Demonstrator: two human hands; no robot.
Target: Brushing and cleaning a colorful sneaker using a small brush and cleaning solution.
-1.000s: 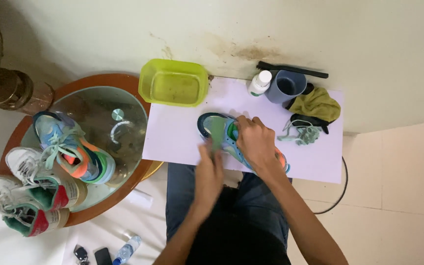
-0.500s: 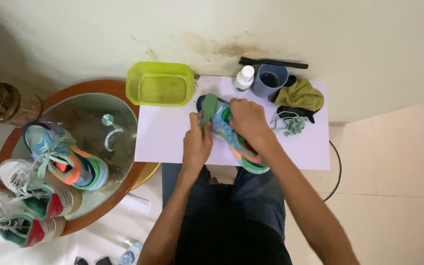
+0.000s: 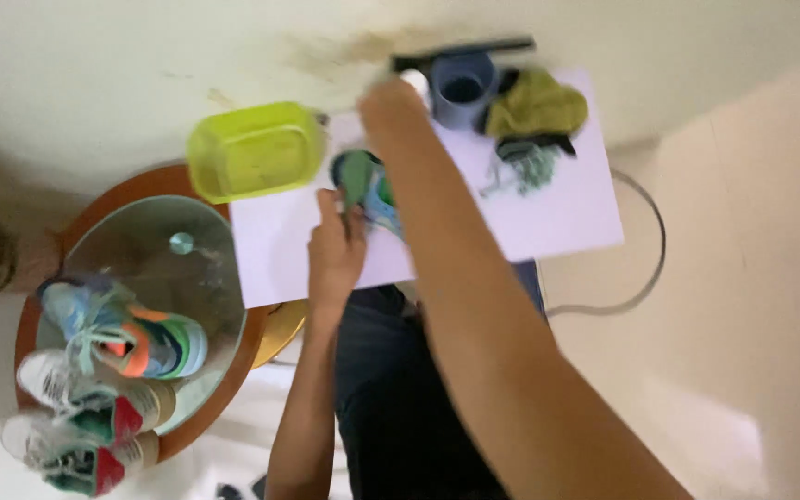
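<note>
The round glass table (image 3: 141,250) carries 3 sneakers. On the white sheet (image 3: 557,204) lies the sneaker (image 3: 368,190), light and soft-sided, best gripped at its stiffer heel or sole. The left hand (image 3: 333,252) clasps its edge; the right hand (image 3: 391,104) reaches beyond, its fingers too blurred to tell.

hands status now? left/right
Left hand: closed on the green insole of the blue-green sneaker.
Right hand: reaching near the small white bottle; grip cannot be told.

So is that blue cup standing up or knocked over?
Standing up. The blue cup shows its round open mouth toward the head camera, with its dark inside visible, beside the right hand.
</note>
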